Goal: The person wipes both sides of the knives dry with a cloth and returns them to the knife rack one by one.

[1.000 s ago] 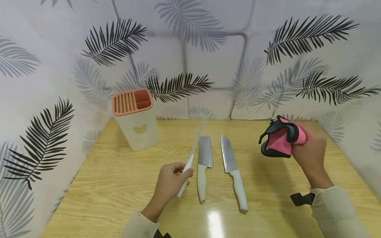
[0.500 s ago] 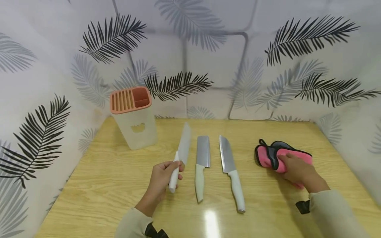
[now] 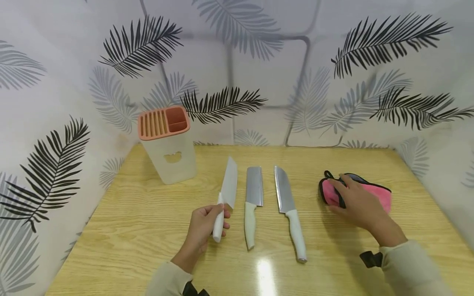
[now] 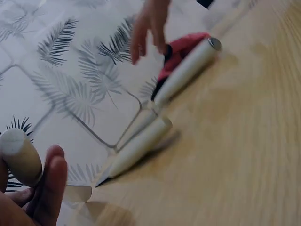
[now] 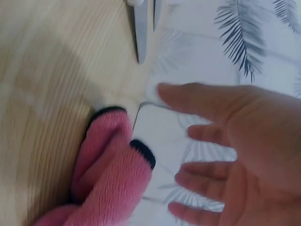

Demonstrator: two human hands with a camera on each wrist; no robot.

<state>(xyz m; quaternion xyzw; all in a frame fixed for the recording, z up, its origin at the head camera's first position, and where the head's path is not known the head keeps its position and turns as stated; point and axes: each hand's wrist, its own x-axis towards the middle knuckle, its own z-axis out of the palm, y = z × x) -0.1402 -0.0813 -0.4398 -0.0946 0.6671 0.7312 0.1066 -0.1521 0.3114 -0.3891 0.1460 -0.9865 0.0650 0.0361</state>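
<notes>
In the head view my left hand grips the white handle of a kitchen knife, whose broad blade points away from me. The butt of this handle shows between thumb and fingers in the left wrist view. My right hand is over a folded pink cloth with black edging, at the table's right. In the right wrist view its fingers are spread and hold nothing, apart from the cloth. Between the hands lie a small cleaver and another white-handled knife.
A pale knife holder with an orange slotted top stands at the back left of the wooden table. Leaf-patterned fabric hangs behind the table and along both sides.
My right hand has lowered the pink cloth to the table, let go of it and lifted slightly. The knife in my left hand has moved left and turned, showing its blade's broad side.
</notes>
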